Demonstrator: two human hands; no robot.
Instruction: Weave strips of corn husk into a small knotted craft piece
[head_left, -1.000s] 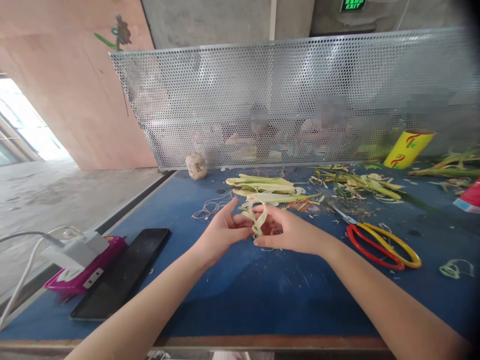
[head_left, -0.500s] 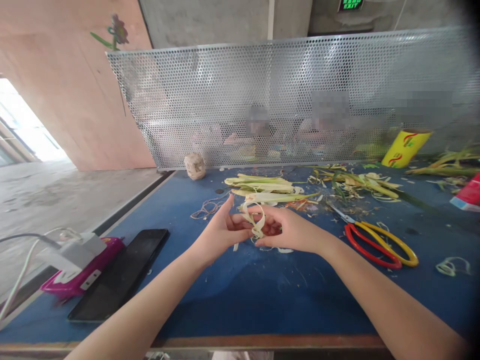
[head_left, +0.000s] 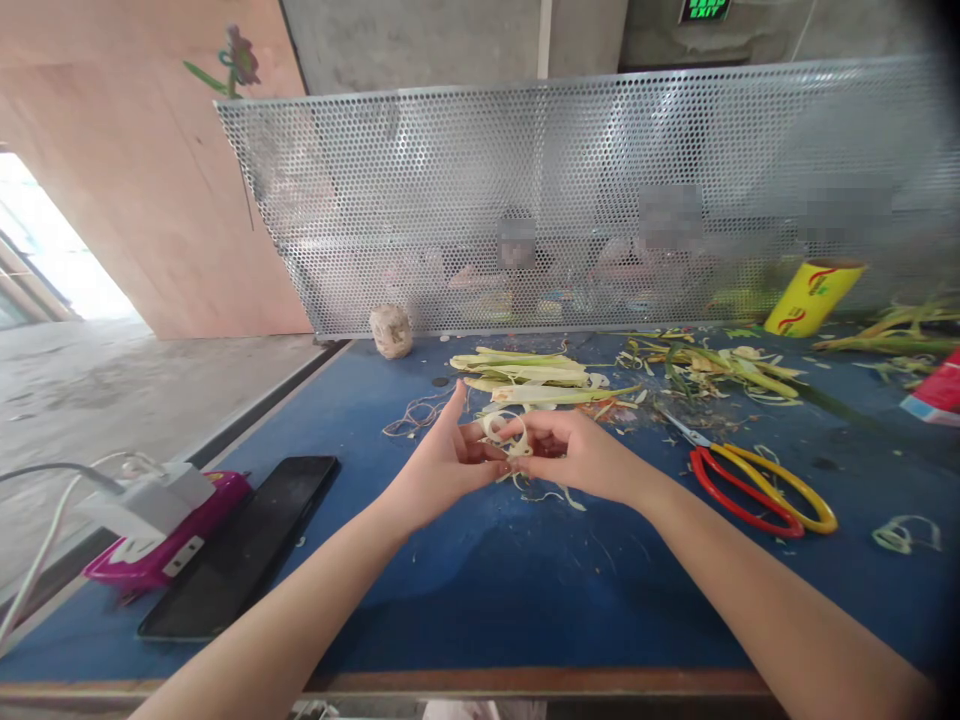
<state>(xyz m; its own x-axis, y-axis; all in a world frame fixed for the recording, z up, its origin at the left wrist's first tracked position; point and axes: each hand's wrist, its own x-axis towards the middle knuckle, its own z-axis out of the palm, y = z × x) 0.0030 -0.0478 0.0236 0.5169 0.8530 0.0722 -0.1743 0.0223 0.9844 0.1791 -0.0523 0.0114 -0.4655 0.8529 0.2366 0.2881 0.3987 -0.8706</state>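
Note:
Both my hands meet over the middle of the blue table [head_left: 487, 590]. My left hand [head_left: 442, 462] and my right hand [head_left: 574, 455] pinch a pale looped leaf strip [head_left: 508, 432] between their fingertips, a little above the table. Thin pale shreds [head_left: 551, 494] lie on the blue surface just under my right hand. A bundle of pale green leaf strips [head_left: 529, 372] lies right behind my hands.
Red-and-yellow scissors [head_left: 757, 482] lie to the right. A black phone [head_left: 240, 545] and a pink power strip with a white charger [head_left: 161, 520] sit at left. Leaf scraps [head_left: 720, 368], a yellow tube [head_left: 814, 297], a twine ball [head_left: 392, 331]; perforated metal screen [head_left: 570, 190] with people behind.
My hands have drawn the looped strip tighter and slightly higher on the table; the loop is smaller now. More thin shreds lie under my right hand.

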